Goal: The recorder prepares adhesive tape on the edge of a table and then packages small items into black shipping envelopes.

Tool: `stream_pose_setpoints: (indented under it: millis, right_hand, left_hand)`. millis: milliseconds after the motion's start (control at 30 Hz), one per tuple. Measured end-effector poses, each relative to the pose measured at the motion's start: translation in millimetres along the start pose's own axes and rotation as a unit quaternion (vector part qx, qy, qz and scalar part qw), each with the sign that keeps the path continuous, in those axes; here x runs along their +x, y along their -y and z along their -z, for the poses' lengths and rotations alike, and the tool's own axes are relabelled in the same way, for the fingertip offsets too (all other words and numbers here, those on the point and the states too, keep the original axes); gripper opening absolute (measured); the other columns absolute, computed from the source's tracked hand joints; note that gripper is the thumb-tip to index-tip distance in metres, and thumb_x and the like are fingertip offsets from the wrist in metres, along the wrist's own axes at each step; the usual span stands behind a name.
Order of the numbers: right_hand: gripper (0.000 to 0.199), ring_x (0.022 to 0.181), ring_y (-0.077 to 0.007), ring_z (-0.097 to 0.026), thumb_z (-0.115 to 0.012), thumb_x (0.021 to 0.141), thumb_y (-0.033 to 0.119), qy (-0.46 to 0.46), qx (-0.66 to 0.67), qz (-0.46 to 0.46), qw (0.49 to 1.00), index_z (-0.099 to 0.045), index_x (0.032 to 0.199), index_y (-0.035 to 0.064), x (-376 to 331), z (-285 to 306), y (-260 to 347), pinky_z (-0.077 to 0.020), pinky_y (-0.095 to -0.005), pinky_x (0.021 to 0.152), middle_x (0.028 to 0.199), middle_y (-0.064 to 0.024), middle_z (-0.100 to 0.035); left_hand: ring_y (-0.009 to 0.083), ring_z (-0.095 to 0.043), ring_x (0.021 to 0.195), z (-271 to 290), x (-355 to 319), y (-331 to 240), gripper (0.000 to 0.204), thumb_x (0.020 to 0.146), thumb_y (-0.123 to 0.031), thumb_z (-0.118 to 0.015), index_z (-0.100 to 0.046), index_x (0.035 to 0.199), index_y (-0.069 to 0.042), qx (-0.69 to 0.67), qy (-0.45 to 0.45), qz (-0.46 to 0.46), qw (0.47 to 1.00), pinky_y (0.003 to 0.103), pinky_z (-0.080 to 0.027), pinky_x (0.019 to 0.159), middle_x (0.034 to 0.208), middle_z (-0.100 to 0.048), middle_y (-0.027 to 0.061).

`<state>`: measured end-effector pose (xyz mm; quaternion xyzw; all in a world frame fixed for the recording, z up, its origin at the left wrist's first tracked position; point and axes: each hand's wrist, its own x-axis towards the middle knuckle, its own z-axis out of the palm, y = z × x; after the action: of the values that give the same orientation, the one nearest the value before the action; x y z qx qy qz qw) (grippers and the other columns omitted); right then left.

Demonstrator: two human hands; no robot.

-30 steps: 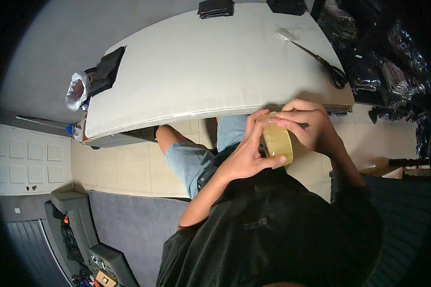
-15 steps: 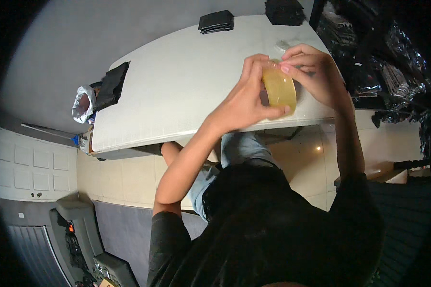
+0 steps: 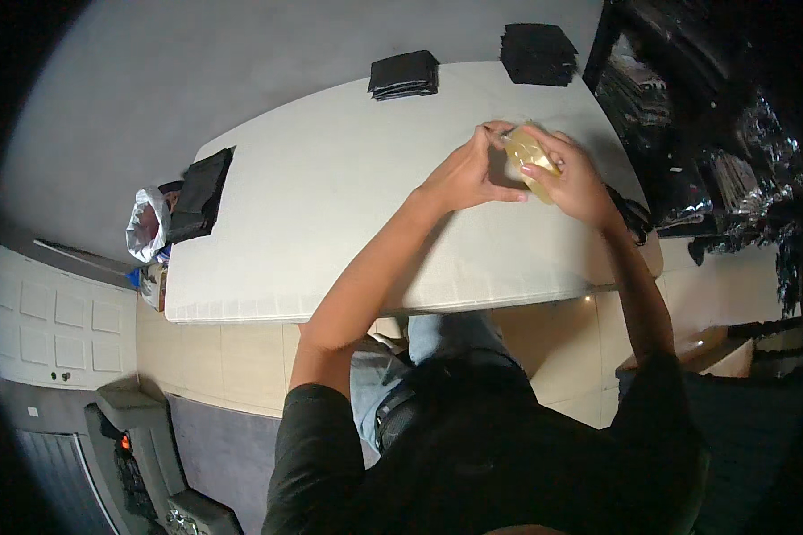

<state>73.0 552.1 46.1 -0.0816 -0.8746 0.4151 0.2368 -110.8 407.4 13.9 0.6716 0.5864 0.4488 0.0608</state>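
Above the right part of the table, a roll of clear yellowish tape [image 3: 532, 165] is between my two hands. My left hand [image 3: 467, 176] curves in a C at the roll's left side, fingers at its upper edge and thumb at its lower edge. Closed over the right side of the roll is my right hand [image 3: 576, 183], its thumb lying across the tape. A bit of clear film [image 3: 501, 138] shows by the left fingertips; whether it is a loose tape end is hard to make out.
The white table [image 3: 330, 205] carries a stack of black plastic bags [image 3: 404, 75] at the far edge, a taller black stack [image 3: 538, 55] at far right, and black bags [image 3: 202, 194] at left. A white-lined bin [image 3: 147, 223] stands beyond the left edge. Black-wrapped goods [image 3: 723, 134] fill the right.
The view has shifted, so the table sits lower in it. My right hand has moved from the roll's upper edge to close over its right side, and the roll has turned.
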Motion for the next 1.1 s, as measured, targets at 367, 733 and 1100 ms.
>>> stream_pose_setpoints:
  millis: [367,733,1100]
  right_hand:
    - [0.048,0.125,-0.0386,-0.057,-0.069,0.096,0.013,0.072,-0.218,0.095,0.969,-0.062,0.143,0.0057,-6.9,-8.2,-21.4,-0.0431,-0.0436,0.112,0.13,-0.0216,-0.059]
    - [0.064,0.128,-0.0453,-0.057,-0.073,0.091,0.01,-0.06,-0.444,0.232,0.863,-0.049,0.15,0.0027,-5.5,-18.7,-113.4,-0.0433,-0.0569,0.111,0.137,-0.0252,-0.059]
    - [0.036,0.088,-0.0321,-0.069,-0.069,0.088,-0.001,0.231,0.01,0.332,0.914,-0.064,0.121,0.0112,-142.1,-217.0,117.8,-0.0555,-0.0405,0.073,0.108,-0.0153,-0.066]
  left_hand:
    - [0.0208,-0.07,0.106,101.3,-71.3,-60.9,0.027,0.091,-0.019,-0.083,-0.061,0.097,-0.004,-0.008,-0.058,0.172,0.983,0.039,-0.056,0.095,0.107,-0.073,0.0104]
    - [0.0324,-0.07,0.083,60.0,-179.0,-306.3,0.026,0.105,-0.02,-0.056,-0.068,0.098,0.002,-0.597,-0.074,-0.209,0.771,0.04,-0.054,0.07,0.095,-0.07,0.0171]
    - [0.0358,-0.067,0.082,92.6,-243.8,-343.6,0.036,0.11,-0.026,-0.049,-0.062,0.089,0.0,-0.588,-0.135,-0.193,0.773,0.043,-0.053,0.068,0.092,-0.066,0.0166]
